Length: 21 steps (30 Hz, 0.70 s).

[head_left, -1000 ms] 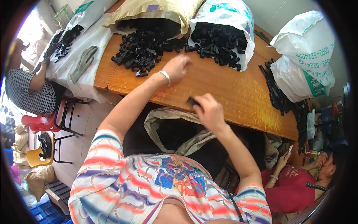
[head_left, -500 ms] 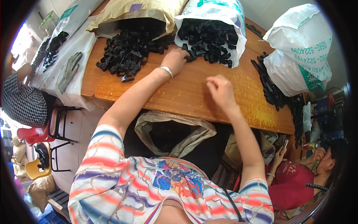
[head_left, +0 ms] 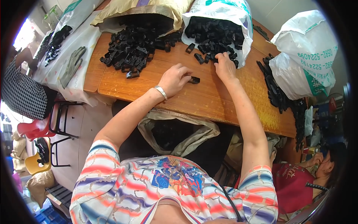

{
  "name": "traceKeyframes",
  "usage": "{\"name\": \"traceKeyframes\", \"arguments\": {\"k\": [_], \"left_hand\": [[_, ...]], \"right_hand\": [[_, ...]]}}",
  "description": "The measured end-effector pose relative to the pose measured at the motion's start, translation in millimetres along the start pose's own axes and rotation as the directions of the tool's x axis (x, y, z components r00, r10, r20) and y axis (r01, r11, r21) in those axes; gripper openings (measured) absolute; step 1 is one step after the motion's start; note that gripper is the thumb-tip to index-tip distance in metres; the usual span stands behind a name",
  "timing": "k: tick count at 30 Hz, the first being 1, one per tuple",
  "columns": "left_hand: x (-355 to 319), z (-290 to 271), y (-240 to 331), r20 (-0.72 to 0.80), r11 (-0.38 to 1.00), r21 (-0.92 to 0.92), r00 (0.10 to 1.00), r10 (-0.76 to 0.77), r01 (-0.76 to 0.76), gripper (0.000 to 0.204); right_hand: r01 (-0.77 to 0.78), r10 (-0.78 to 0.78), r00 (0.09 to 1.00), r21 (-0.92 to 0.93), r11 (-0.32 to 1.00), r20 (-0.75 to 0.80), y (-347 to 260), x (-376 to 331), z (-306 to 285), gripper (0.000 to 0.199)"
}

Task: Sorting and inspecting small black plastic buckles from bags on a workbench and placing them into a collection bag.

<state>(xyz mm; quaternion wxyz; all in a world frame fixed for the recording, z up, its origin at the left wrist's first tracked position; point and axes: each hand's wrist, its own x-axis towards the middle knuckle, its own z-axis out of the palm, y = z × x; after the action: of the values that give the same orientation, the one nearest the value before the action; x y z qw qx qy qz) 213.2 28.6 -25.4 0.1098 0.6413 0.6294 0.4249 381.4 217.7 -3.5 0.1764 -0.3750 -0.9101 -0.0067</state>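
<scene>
Plastic, I'd guess, is what the small black piece (head_left: 194, 80) at the left hand (head_left: 175, 80) is made of: light, stiff, a little slick on its shiny faces, hardly fragile. It looks easiest to pinch across its narrow sides, between thumb and forefinger. From here, it sits low over the wooden table (head_left: 209, 100), its left end at that hand's thumb and fingertips, the rest jutting out to the right. Those fingers curl in and seem to pinch it. The right hand (head_left: 225, 67) reaches to the loose black pieces (head_left: 216, 35) spilling from the white sack (head_left: 247, 41); its fingers bend down at the heap's near edge, and I cannot tell whether they have hold of one. A few strays (head_left: 198, 58) lie on the wood just left of it, while a second heap (head_left: 128, 48) spreads before the tan sack (head_left: 119, 11), apart from both hands.
</scene>
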Motion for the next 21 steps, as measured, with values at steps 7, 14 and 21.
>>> {"name": "traceKeyframes", "arguments": {"k": [7,14,21], "left_hand": [[-11,-1,-4,-0.081,0.999,-0.020,0.996,0.033,-0.034,0.019],[-10,-4,1,-0.044,0.986,-0.165,0.999,-0.008,0.000,0.022],[-11,-4,0,-0.009,0.991,-0.121,0.998,0.060,-0.061,0.027]], "right_hand": [[-0.016,0.006,1.000,0.484,0.875,0.022,-25,-41,-13,0.014],[0.233,-0.245,0.969,0.244,0.941,0.017,-21,-45,-24,0.027],[0.294,-0.338,0.933,0.282,0.913,0.124,-31,-49,-27,0.026]]}}
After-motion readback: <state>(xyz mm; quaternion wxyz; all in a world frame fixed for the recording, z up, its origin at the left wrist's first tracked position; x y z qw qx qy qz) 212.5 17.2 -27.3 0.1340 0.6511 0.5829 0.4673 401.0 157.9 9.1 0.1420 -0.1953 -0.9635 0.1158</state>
